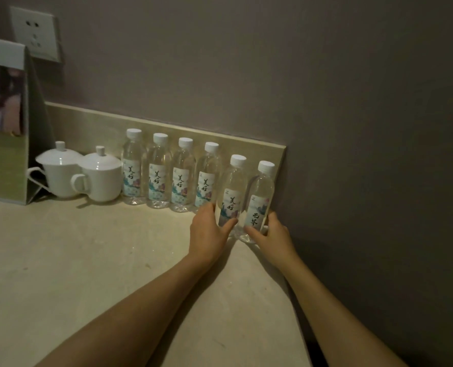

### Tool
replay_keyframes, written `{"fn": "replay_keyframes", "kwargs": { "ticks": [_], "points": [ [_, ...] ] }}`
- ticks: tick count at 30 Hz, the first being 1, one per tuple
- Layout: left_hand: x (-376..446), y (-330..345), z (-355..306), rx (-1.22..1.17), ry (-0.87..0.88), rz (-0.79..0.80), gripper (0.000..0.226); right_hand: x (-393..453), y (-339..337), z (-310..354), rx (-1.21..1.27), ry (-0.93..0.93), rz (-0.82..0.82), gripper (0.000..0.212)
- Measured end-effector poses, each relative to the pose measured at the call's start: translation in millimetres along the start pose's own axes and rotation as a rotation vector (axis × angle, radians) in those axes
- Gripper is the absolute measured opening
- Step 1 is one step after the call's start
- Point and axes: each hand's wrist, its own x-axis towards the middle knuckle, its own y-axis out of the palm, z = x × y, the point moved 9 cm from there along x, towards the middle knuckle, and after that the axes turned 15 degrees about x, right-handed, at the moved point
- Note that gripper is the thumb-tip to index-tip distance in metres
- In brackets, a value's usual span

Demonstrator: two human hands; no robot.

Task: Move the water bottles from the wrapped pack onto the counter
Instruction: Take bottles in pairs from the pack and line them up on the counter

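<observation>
Several clear water bottles with white caps and printed labels stand upright on the beige counter (pixel 87 260). A row of them (pixel 167 178) lines the backsplash. Two more stand a little nearer, at the right end by the wall. My left hand (pixel 207 234) grips the lower part of the left one of these (pixel 232 192). My right hand (pixel 271 234) grips the lower part of the right one (pixel 261 197). Both bottles rest on the counter. No wrapped pack is in view.
Two white lidded cups (pixel 61 173) (pixel 101 178) stand left of the bottle row. A folded card stand (pixel 4 123) sits at the far left under a wall socket (pixel 34 33). The grey wall (pixel 379 154) bounds the counter on the right.
</observation>
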Motion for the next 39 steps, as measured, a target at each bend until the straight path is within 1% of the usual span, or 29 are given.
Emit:
{"fn": "replay_keyframes", "kwargs": {
  "ticks": [2,7,9,11,17,20,22,24,28,34,39],
  "points": [
    [1.2,0.3,-0.8,0.021,0.02,0.018,0.042,1.8,0.5,-0.1,-0.006,0.007,-0.003,0.05],
    [7.7,2.1,5.3,0.121,0.01,0.129,0.051,-2.7,-0.6,-0.8,-0.102,-0.021,-0.1,0.047],
    [6.8,5.5,5.9,0.178,0.006,0.142,0.049,-2.8,-1.0,-1.2,-0.128,-0.021,-0.124,0.047],
    [5.6,6.1,4.1,0.2,0.001,0.121,0.044,-0.9,-0.2,-0.4,-0.148,-0.024,-0.126,0.047],
    [10.4,8.6,2.5,0.16,-0.04,0.097,0.035,6.8,-0.1,1.7,-0.145,-0.023,-0.106,0.046],
    [16.0,9.2,-0.8,0.178,-0.011,0.091,0.033,10.4,-0.2,4.0,-0.148,-0.028,-0.114,0.046],
    [22.5,9.6,-6.9,0.27,0.055,0.105,0.035,13.4,0.1,4.6,-0.143,-0.025,-0.113,0.046],
    [29.0,12.7,-11.5,0.419,0.111,0.149,0.038,17.1,0.2,4.7,-0.161,-0.023,-0.111,0.045],
    [36.2,20.8,-14.0,0.597,0.132,0.205,0.038,24.8,2.0,4.4,-0.162,-0.028,-0.099,0.045],
    [43.1,29.9,-16.8,0.696,0.204,0.235,0.034,34.6,3.6,3.1,-0.155,-0.034,-0.105,0.045],
    [45.0,33.4,-15.9,0.752,0.211,0.228,0.032,40.9,5.6,2.1,-0.153,-0.044,-0.114,0.045]
  ]
}}
